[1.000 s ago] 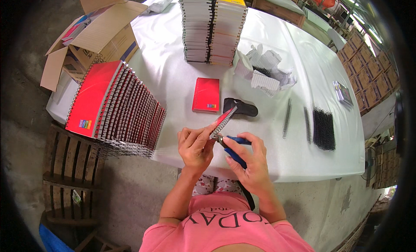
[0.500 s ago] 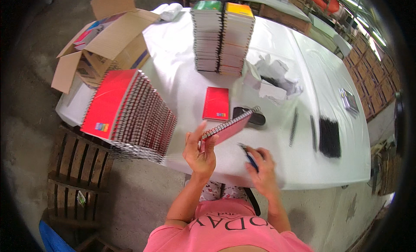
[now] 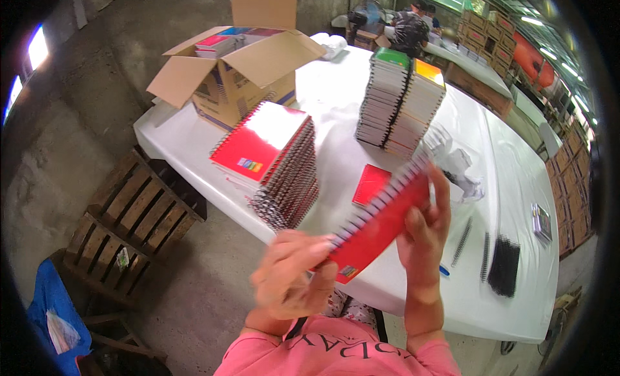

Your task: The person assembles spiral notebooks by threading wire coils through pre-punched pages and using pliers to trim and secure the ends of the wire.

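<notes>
A red spiral notebook (image 3: 387, 228) is held up tilted in front of me, its wire spine along the upper left edge. My left hand (image 3: 294, 272) pinches its lower left end by the spine. My right hand (image 3: 426, 224) grips the upper right end, thumb on the red cover. Behind it, another red notebook (image 3: 371, 182) lies on the table, partly covered. A blue handle tip (image 3: 444, 271) shows beside my right wrist; the rest of that tool is hidden. To the left stands a tall stack of red spiral notebooks (image 3: 261, 140).
An open cardboard box (image 3: 248, 95) with notebooks stands at the far left of the white-covered table (image 3: 336, 95). Green- and yellow-topped notebook stacks (image 3: 400, 101) rise behind. Loose black spiral coils (image 3: 504, 266) and crumpled plastic (image 3: 462, 172) lie right. People (image 3: 413, 30) sit far back.
My right hand has let go of the blue-handled tool and taken hold of the notebook, which is raised and turned to show its red cover. The view has swung left and up.
</notes>
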`<state>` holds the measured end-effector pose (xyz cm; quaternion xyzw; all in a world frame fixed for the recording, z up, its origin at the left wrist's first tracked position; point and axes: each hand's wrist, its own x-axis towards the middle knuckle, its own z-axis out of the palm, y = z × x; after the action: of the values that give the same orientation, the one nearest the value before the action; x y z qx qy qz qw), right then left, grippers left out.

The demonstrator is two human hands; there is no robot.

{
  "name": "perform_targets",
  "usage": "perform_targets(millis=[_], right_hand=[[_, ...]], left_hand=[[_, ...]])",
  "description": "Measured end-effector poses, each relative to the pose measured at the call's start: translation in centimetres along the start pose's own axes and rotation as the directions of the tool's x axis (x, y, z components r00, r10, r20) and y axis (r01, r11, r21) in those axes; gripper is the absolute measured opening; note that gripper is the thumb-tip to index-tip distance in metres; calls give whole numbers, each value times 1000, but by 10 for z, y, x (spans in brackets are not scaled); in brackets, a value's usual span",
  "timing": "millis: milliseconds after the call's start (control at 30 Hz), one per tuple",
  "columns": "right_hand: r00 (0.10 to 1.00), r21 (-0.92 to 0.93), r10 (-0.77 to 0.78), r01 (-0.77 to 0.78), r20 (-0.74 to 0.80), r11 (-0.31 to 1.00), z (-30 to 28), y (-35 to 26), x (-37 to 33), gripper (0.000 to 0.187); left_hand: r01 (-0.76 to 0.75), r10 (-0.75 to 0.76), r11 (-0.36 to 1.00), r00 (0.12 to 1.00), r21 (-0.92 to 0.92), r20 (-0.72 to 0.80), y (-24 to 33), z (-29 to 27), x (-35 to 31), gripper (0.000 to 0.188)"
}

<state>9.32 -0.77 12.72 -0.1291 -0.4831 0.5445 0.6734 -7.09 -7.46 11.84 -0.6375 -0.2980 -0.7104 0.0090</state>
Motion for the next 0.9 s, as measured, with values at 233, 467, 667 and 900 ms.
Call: perform_targets(millis=[233,467,667,900], right_hand=[[983,313,-12,-46,182,949,81,19,139,39],[553,-453,-24,705,833,545,143,45,188,42],[373,-374,122,742,920,556,143,72,150,56],[834,-677,214,233,508,698,62,82,147,47]], left_hand=[[140,-7,924,937,356,-349,-29,-66,73,43],[445,-426,893,884,64,-191,-88,-76,45,65],[398,-425,894,898,-203,-110,-104,-71,35,75],[389,-422,892,898,-229,-120,-108,-59,36,58]])
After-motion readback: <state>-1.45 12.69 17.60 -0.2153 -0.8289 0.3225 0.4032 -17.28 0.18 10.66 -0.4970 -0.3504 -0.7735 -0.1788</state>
